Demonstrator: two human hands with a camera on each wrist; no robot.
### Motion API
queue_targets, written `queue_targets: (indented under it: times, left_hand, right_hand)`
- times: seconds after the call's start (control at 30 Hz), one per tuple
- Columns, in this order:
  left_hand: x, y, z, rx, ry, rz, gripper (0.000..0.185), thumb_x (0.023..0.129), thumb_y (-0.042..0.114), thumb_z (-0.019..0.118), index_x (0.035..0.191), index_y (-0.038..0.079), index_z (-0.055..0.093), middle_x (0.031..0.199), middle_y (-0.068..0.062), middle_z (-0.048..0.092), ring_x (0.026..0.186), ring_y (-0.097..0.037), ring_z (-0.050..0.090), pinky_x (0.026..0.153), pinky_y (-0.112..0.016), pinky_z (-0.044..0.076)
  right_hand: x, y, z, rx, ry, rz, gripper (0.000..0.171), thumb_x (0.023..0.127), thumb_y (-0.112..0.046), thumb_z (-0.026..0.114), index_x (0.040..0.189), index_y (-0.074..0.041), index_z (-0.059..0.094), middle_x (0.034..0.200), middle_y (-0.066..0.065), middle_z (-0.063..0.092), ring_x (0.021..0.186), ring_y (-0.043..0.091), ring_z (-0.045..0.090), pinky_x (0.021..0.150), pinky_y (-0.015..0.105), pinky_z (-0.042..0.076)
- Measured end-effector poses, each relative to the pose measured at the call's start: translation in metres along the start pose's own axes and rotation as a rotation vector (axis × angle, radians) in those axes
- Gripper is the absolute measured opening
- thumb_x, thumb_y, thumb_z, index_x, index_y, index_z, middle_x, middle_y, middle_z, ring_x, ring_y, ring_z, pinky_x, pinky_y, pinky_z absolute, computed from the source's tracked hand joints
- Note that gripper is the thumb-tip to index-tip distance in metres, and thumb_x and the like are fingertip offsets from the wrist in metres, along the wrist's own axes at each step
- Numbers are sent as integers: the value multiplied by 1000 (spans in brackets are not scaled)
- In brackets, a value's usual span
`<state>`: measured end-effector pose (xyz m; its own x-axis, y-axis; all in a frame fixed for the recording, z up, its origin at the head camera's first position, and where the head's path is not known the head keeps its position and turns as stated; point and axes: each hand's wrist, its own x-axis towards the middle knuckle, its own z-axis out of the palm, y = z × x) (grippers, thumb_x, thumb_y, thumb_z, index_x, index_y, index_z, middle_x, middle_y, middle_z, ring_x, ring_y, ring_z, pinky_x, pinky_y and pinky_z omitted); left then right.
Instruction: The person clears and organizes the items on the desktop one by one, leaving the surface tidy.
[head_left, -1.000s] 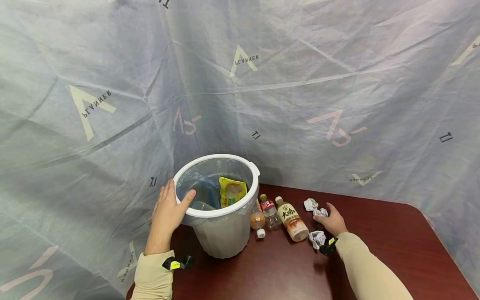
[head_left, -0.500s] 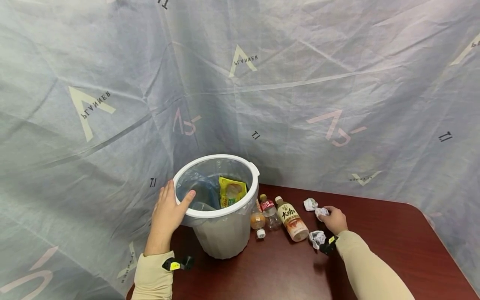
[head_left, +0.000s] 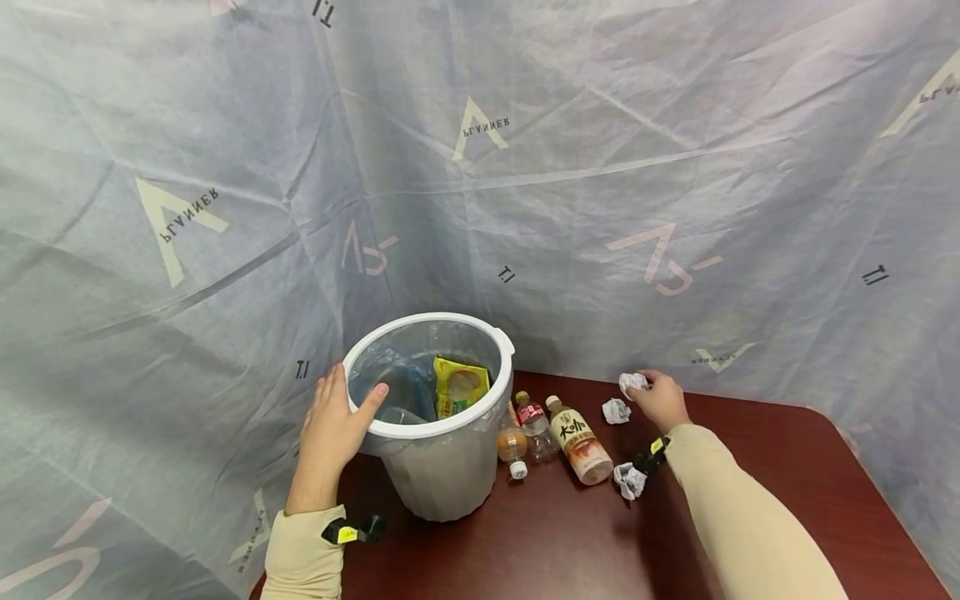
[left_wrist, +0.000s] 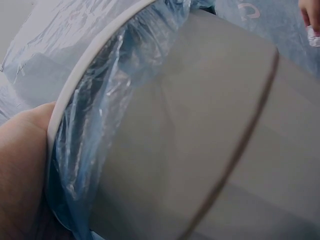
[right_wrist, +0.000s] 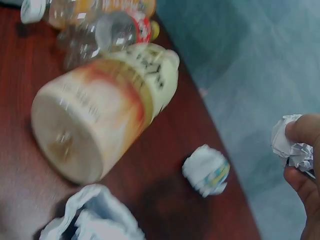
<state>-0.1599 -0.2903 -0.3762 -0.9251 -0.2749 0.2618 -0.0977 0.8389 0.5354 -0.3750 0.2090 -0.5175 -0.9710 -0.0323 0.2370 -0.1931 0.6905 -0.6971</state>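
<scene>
We see the bin [head_left: 442, 479] with the left hand [head_left: 335, 425] at its rim, the right hand [head_left: 663, 402] pinching a paper ball [head_left: 632, 383].
Between bin and right hand, we find the large bottle [head_left: 579, 443]; the paper ball is near the tabletop's [head_left: 555, 542] far edge. Only the head view shows us the yellow packet [head_left: 459, 387] inside; the right wrist view shows finger and thumb either side of the paper. The right arm [head_left: 738, 517] reaches forward; the left hand's fingers lie nearly straight.

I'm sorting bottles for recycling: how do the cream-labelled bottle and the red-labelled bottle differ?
The cream-labelled bottle looks larger than the red-labelled bottle. The cream-labelled bottle has a white cap, the red-labelled bottle a yellow cap. Both lie on their sides on the table, capped.
</scene>
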Motion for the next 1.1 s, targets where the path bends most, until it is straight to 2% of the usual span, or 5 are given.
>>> queue_targets:
  times: [0.27, 0.47, 0.63, 0.93, 1.1]
  left_hand:
    - [1, -2, 2, 5, -4, -2, 105, 96, 71, 45, 159, -6, 13, 166, -26, 14, 152, -48, 11, 114, -70, 17]
    - [1, -2, 3, 7, 5, 11, 105, 96, 70, 46, 159, -7, 14, 165, -27, 15, 151, -48, 12, 115, -70, 18]
    - [2, -2, 1, 9, -4, 7, 105, 96, 71, 45, 159, -6, 12, 165, -27, 13, 152, -48, 10, 115, -69, 16]
    - [2, -2, 1, 8, 1, 9, 105, 96, 72, 44, 159, -6, 12, 165, -27, 13, 152, -47, 10, 115, -69, 16]
    - [3, -2, 1, 9, 1, 7, 105, 96, 72, 43, 159, -6, 12, 165, -27, 13, 152, -48, 10, 115, -69, 16]
  right_hand:
    - [12, -54, -7, 6, -21, -40, 53, 93, -24, 67, 137, 5, 58, 125, 29, 64, 105, 43, 64, 87, 57, 51]
    - [20, -87, -9, 21, -17, -112, 51, 93, -24, 69, 134, 4, 61, 119, 26, 67, 100, 38, 66, 83, 52, 53]
    - [25, -114, -9, 14, -3, -158, 49, 90, -23, 71, 132, 2, 64, 117, 24, 69, 100, 36, 66, 84, 51, 52]
    - [28, -160, -7, 41, -37, -253, 47, 91, -25, 72, 131, -2, 66, 115, 18, 71, 97, 30, 67, 80, 47, 55]
    - [26, -186, -7, 32, -12, -324, 45, 88, -24, 74, 127, -2, 69, 112, 18, 72, 94, 29, 68, 79, 44, 54]
